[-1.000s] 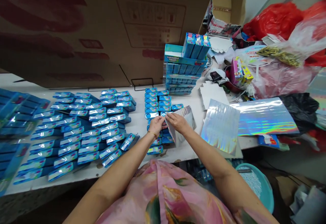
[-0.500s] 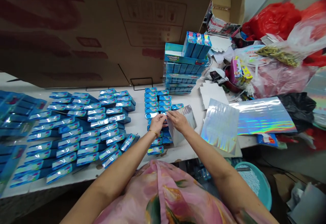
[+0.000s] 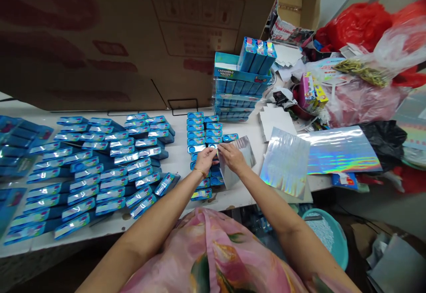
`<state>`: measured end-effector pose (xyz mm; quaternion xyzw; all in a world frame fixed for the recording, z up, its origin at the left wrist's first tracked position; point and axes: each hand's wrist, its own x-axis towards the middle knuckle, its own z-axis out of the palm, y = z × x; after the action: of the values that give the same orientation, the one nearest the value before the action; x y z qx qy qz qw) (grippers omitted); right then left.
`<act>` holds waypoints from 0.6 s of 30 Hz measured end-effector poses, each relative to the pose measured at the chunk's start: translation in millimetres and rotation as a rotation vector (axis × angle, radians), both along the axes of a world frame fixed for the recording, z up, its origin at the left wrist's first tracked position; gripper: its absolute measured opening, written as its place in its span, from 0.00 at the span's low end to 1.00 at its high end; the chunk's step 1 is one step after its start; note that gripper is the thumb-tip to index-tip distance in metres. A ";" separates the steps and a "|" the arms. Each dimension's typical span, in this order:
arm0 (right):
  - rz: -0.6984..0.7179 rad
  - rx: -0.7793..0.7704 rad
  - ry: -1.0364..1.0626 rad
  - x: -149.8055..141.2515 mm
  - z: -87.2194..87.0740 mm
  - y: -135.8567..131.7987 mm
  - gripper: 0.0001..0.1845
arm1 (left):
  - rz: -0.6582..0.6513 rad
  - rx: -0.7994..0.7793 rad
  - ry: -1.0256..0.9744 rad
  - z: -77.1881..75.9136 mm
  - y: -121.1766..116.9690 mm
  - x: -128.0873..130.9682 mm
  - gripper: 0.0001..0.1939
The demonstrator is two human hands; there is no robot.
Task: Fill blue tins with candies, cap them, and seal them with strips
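My right hand (image 3: 232,156) grips a silvery holographic sheet (image 3: 245,152), which stands tilted with its pale side toward the left. Close beside it, my left hand (image 3: 205,160) has its fingers pinched near the sheet's upper left edge. What sits between those fingertips is too small to make out. Both hands are over a group of upright blue candy boxes (image 3: 195,134), set in short columns on the white table (image 3: 179,151). My hands and the sheet hide several of these boxes.
Many more blue boxes (image 3: 113,183) stand in rows at the left. Stacked display trays (image 3: 238,78) rise behind the hands, before a large carton (image 3: 126,40). More shiny sheets (image 3: 286,162) and white cards (image 3: 277,122) lie at right. A teal basin (image 3: 342,239) sits below the table edge.
The whole view has shifted slightly, moving the boxes a little to the left in the picture. My hands keep almost the same pose at the sheet.
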<state>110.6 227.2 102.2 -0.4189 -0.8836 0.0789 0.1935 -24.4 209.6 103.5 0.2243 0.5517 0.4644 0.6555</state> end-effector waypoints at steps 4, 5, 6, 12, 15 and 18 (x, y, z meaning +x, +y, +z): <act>0.017 0.041 0.011 -0.5 -10.6 -2.7 0.18 | 0.047 -0.020 -0.020 0.3 -2.0 2.1 0.17; 0.012 0.056 0.021 0.4 -12.8 -4.3 0.17 | 0.047 -0.020 -0.029 0.0 -2.0 2.0 0.17; 0.009 0.068 0.032 1.3 -14.3 -6.1 0.17 | 0.049 -0.019 -0.036 -0.5 -2.0 1.7 0.17; -0.009 0.032 0.145 4.3 -8.2 -12.8 0.16 | 0.049 -0.020 -0.064 -5.2 -1.9 -0.7 0.17; -0.047 -0.015 0.209 3.6 -2.7 -9.7 0.15 | 0.045 -0.016 -0.092 -5.3 -3.9 0.0 0.16; -0.068 -0.055 0.223 3.1 -1.7 -1.7 0.14 | 0.026 0.013 -0.156 -3.3 -6.6 0.9 0.15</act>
<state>113.8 225.4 100.5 -0.4425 -0.8393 0.1426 0.2819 -23.5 203.0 100.2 0.1842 0.4988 0.4926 0.6889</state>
